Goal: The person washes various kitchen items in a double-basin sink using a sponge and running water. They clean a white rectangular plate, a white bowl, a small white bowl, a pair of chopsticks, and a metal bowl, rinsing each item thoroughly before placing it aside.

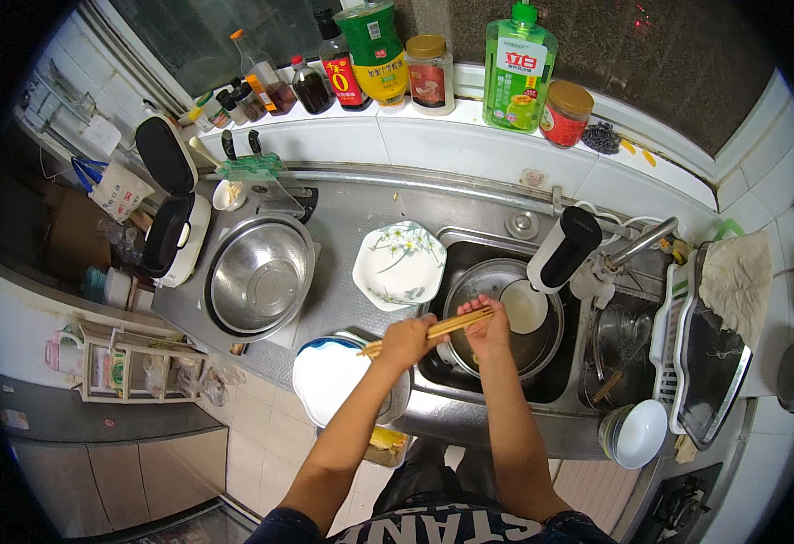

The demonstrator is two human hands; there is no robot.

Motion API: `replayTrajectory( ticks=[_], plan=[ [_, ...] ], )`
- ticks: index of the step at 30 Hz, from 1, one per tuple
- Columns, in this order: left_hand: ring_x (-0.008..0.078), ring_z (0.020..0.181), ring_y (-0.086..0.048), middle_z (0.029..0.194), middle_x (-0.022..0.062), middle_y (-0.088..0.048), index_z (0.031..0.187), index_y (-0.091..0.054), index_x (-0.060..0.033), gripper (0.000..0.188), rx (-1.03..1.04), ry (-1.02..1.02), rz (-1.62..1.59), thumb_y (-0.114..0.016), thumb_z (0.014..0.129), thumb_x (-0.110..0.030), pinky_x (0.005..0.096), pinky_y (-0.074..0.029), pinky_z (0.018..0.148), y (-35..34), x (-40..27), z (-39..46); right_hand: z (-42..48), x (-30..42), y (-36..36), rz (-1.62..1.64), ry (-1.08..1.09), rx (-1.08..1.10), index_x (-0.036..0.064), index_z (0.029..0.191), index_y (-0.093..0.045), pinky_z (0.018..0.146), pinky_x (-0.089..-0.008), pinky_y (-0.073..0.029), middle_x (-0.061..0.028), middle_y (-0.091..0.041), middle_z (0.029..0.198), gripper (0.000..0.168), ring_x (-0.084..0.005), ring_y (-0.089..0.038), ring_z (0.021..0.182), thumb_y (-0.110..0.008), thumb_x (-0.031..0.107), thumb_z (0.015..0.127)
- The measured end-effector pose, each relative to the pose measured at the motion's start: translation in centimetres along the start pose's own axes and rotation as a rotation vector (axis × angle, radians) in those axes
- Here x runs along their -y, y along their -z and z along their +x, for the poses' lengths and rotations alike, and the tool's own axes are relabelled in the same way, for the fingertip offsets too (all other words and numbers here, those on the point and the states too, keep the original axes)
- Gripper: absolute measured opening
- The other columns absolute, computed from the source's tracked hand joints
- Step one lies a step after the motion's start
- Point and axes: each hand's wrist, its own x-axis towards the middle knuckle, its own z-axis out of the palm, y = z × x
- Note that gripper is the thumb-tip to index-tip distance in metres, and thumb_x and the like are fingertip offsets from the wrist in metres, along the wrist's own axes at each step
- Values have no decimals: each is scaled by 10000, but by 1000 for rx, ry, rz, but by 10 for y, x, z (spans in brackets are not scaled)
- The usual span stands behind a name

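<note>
A bundle of wooden chopsticks (461, 322) slants across the near left side of the sink (571, 340). My left hand (405, 342) is wrapped around its middle. My right hand (486, 331) is turned palm up with fingers curled about the other end. Below the right hand, a steel basin (452, 309) of cloudy water sits in the sink, with a round white bowl (526, 307) inside. A floral white plate (398, 262) lies on the counter beyond my left hand. White dishes (329, 381) are stacked near my left forearm, over a container at the counter edge.
A black-and-white faucet attachment (565, 250) overhangs the basin. Nested steel bowls (261, 282) and a knife block (261, 177) stand left. Stacked bowls (635, 435) and a dish rack (672, 340) are right. Bottles, including green detergent (519, 75), line the sill.
</note>
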Motion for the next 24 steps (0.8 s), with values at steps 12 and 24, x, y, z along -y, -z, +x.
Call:
replayTrajectory(
  ticks=[12,24],
  plan=[
    [322,797,-555,887,155,-539,1033,-463,-41,401,-324,109,168,-589,765,-310,420,-460,680,-18,101,89,3,-4,46,-462,-45,-176,21,1131,-468,868,-386,-418,-148,-531,1084,382,-256,-510,974,-452,311,882],
    [359,1132,-390,1245,210,-392,1229,-385,0,595,-539,-322,-1,-636,713,-160,431,-322,946,-13,8,77,79,87,184,-684,218,-868,0,1080,-440,678,-357,-475,-140,-500,976,331,-247,-547,812,-551,186,830]
  ],
)
